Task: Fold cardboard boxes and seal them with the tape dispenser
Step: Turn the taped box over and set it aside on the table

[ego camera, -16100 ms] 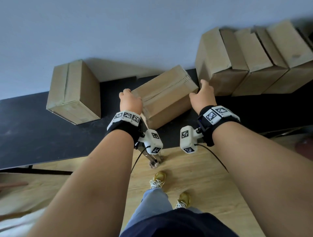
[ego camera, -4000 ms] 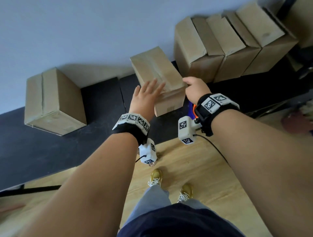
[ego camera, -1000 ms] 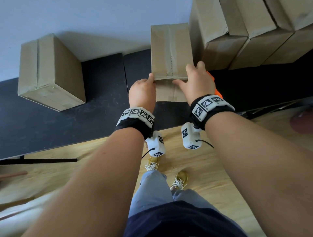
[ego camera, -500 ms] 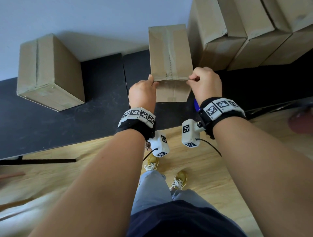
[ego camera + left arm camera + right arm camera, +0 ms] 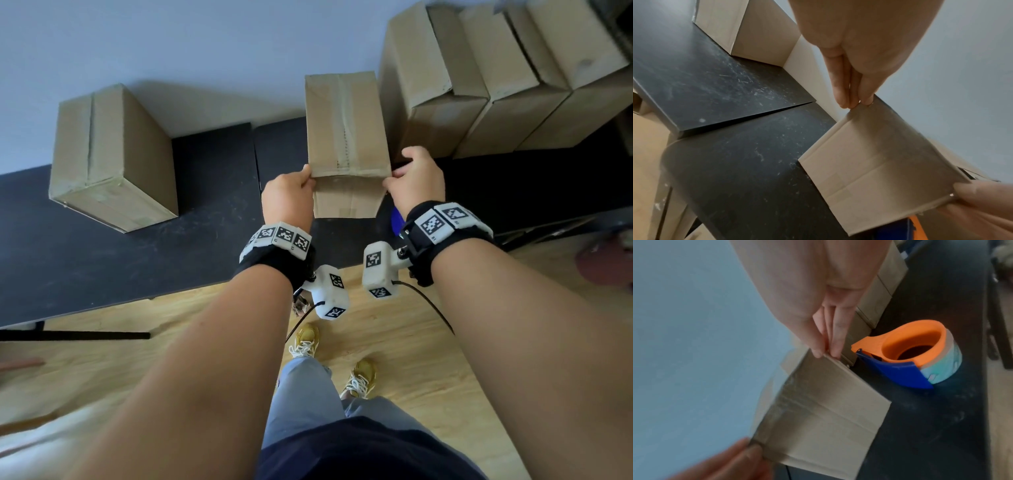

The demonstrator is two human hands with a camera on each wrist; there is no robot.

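A taped cardboard box stands on the black worktop, set back from the near edge and close against the pale wall behind it. The left hand pinches the box's near top-left corner, its fingers held together on the edge; the right hand pinches the near top-right corner in the same way, its fingers together and clamped on the cardboard. A strip of clear tape runs along the top seam and down the near face. Just right of the box, an orange and blue tape dispenser lies on the worktop, near the right wrist. A row of stacked boxes stands close on the right, leaving only a narrow gap beside the held box. To the left there is bare worktop, crossed by a seam between two panels, before another closed box standing well apart. No print on the cardboard can be read; the wrist bands carry black-and-white square markers.
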